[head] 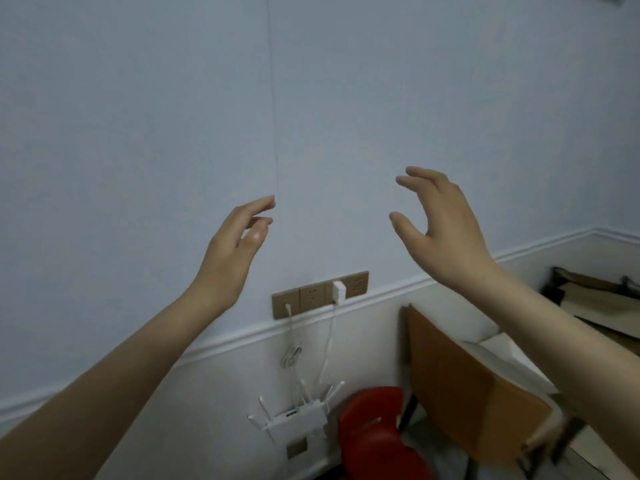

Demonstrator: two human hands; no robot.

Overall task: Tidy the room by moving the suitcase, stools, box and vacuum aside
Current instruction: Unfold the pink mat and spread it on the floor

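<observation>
Hovering empty, spread hands (239,244) (440,223) (well above the red stool (374,431)).

Red stool (375,434): blurred, lower part cut off by the bottom edge. Cardboard box (464,393): right side hidden behind the right forearm, near corner smeared. Bag (595,296): cut off at the right edge, partly behind the forearm; possibly a tote. Router (298,422): ports too small to tell. Both forearms: cut off by the frame's edges.
</observation>
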